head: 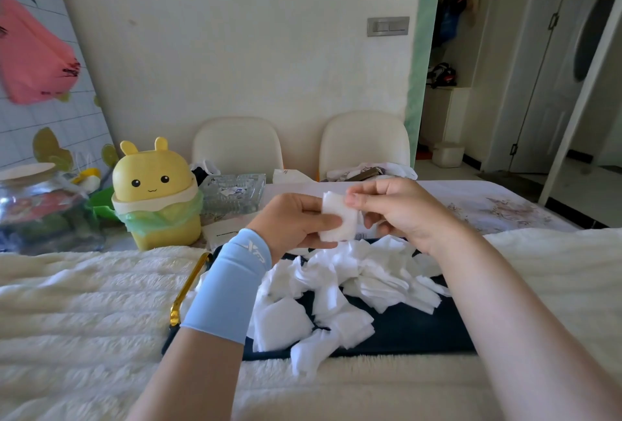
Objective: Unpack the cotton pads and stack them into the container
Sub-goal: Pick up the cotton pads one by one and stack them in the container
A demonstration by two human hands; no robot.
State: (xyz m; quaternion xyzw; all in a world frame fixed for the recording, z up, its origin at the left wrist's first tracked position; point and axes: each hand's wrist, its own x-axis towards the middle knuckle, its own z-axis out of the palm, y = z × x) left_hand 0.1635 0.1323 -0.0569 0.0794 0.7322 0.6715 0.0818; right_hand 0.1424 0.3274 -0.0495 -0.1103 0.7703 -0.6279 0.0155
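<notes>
Blanket [84, 313]: white and fluffy, it covers the whole near area, in front of the desk [488, 205].
Arms: both reach forward from the bottom edge and come together above the tray; the left forearm wears a light blue sleeve [229, 286], the right forearm is bare.
Tray [420, 329]: dark blue and flat, it lies on the blanket, with a gold handle [188, 286] at its left side; it carries the pile.
Pile [340, 286]: many loose white cotton pads, square and thin, lying in disorder and overlapping; some are bent, and one hangs over the near edge of the tray onto the blanket.
Bin [154, 191]: yellow, with a face and two ears on the lid and a green bag inside; it stands on the desk at the left, lid closed.
Jar [37, 208]: clear glass, far left, with red and green content that I cannot identify.
Dish [232, 193]: clear glass, just right of the bin, with small scraps inside.
Left hand [296, 222]: raised above the pile, thumb on the front of the pads and fingers behind, gripping their lower left part.
Right hand [400, 208]: close to the left hand, fingers curled, the fingertips pinching the upper right edge of the pads.
Pads [340, 222]: a small white stack, held upright between both hands, above the far end of the pile and not touching it.
</notes>
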